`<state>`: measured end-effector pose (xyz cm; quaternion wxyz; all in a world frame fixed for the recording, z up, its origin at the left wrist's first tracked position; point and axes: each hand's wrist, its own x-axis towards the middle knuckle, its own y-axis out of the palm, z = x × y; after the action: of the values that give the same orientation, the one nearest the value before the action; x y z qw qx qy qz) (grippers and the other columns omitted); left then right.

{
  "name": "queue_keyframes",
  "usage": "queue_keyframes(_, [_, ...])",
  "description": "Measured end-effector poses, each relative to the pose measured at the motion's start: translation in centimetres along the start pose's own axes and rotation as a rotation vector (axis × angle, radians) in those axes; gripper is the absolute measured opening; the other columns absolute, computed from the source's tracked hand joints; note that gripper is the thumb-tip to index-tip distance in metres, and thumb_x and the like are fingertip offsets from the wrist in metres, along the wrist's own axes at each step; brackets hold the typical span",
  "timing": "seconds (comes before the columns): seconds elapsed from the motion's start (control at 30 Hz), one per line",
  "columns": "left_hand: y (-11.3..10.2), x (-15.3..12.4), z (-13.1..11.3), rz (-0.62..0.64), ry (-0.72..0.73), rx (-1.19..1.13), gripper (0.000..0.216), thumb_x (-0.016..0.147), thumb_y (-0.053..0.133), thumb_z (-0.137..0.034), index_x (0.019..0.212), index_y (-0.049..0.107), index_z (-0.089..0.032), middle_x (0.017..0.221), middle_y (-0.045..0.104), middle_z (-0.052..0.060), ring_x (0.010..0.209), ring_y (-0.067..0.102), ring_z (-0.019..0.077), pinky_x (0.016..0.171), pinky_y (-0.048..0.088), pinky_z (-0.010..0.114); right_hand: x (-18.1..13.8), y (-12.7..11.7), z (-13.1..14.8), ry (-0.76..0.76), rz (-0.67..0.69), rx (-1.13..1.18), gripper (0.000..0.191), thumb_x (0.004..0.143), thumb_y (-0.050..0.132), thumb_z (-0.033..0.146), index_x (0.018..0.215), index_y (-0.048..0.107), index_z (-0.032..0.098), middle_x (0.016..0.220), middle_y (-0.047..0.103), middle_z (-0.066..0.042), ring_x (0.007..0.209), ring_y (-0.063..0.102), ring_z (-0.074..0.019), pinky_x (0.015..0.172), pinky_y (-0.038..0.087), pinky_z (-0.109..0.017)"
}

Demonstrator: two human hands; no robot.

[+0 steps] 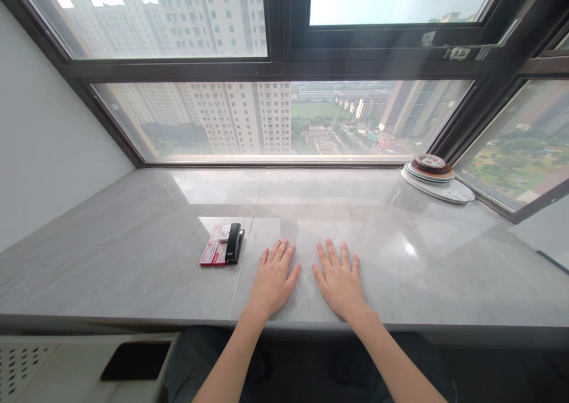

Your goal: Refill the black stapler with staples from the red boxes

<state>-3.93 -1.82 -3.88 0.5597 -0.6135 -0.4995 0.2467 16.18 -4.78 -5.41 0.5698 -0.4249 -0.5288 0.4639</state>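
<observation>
My left hand [273,277] lies flat, palm down, on the grey marble sill [133,255], fingers stretched out and holding nothing. My right hand [340,280] lies flat beside it in the same way, a small gap between the two. Just left of my left hand sits a black stapler [233,243], and against its left side lie small red-and-white boxes [214,246]. Neither hand touches them.
A stack of round plates or discs [433,173] stands at the sill's far right corner by the window. Dark window frames [275,68] run along the back. A white wall [40,142] closes the left. Below the front edge is a perforated white panel [26,361].
</observation>
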Motion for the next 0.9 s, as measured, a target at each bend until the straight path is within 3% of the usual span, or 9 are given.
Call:
queue_keyframes(0.43, [0.0, -0.3, 0.3, 0.007, 0.035, 0.017, 0.055, 0.108, 0.037, -0.043, 0.161, 0.035, -0.028, 0.171, 0.028, 0.005, 0.159, 0.022, 0.026, 0.129, 0.022, 0.053, 0.1, -0.5, 0.2, 0.002, 0.022, -0.005, 0.063, 0.107, 0.03, 0.049, 0.167, 0.025, 0.032, 0.175, 0.012, -0.002, 0.16, 0.004, -0.0412, 0.123, 0.006, -0.068])
queue_keyframes(0.73, [0.9, -1.2, 0.1, 0.028, 0.065, 0.064, 0.061, 0.107, 0.037, -0.044, 0.164, 0.029, -0.024, 0.173, 0.022, 0.008, 0.16, 0.016, 0.0319, 0.128, 0.019, 0.06, 0.3, -0.5, 0.0, 0.04, 0.083, 0.064, 0.062, 0.106, 0.034, 0.047, 0.166, 0.028, 0.034, 0.174, 0.016, -0.001, 0.16, 0.001, -0.0396, 0.122, 0.003, -0.069])
queue_keyframes(0.83, [0.7, -1.9, -0.3, 0.003, 0.053, 0.044, 0.062, 0.107, 0.039, -0.043, 0.164, 0.028, -0.025, 0.173, 0.023, 0.009, 0.16, 0.019, 0.0336, 0.127, 0.018, 0.062, 1.8, -1.1, 1.2, 0.156, 0.168, 0.18, 0.064, 0.103, 0.04, 0.048, 0.164, 0.034, 0.029, 0.173, 0.02, -0.008, 0.158, 0.001, -0.0453, 0.116, 0.005, -0.078])
queue_keyframes(0.9, [0.6, -2.2, -0.5, -0.016, 0.058, 0.018, 0.062, 0.106, 0.04, -0.041, 0.165, 0.027, -0.026, 0.172, 0.024, 0.009, 0.159, 0.019, 0.0341, 0.127, 0.018, 0.062, 3.4, -1.8, 3.6, 0.206, 0.233, 0.342, 0.072, 0.101, 0.043, 0.053, 0.164, 0.033, 0.021, 0.171, 0.023, -0.016, 0.157, 0.007, -0.0475, 0.115, 0.01, -0.079])
